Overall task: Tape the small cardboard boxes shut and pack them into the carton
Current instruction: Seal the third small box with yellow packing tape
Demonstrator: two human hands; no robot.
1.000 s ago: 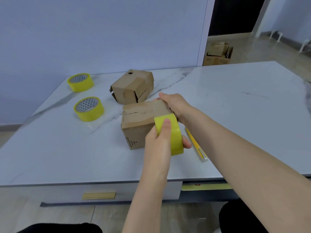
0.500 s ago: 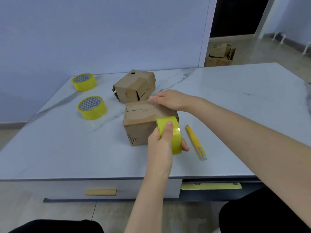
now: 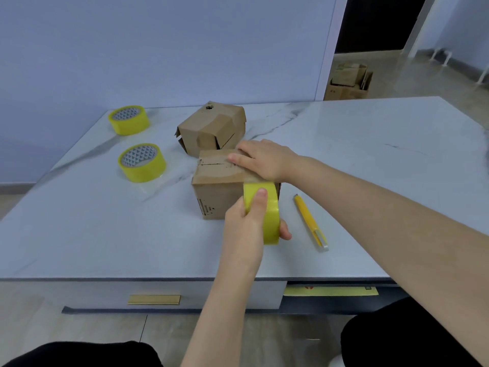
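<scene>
A small cardboard box [image 3: 217,197] stands near the table's front, its top flaps down with a torn seam showing. My right hand [image 3: 262,160] lies flat on the box's top, fingers straight, pressing down near the seam. My left hand [image 3: 248,223] grips a yellow tape roll [image 3: 267,213] held upright against the box's front right corner, thumb on the roll's outer face. A second small box [image 3: 211,128] sits just behind, tipped, with loose flaps. The carton is not on the table.
Two more yellow tape rolls [image 3: 141,161] [image 3: 128,119] lie at the left of the marble table [image 3: 370,144]. A yellow utility knife [image 3: 309,221] lies right of the box. Cardboard boxes [image 3: 349,80] stand on the floor beyond the doorway.
My right hand has slid from the box's far right corner onto its top and now presses flat there. The left hand with the tape roll has stayed at the front corner.
</scene>
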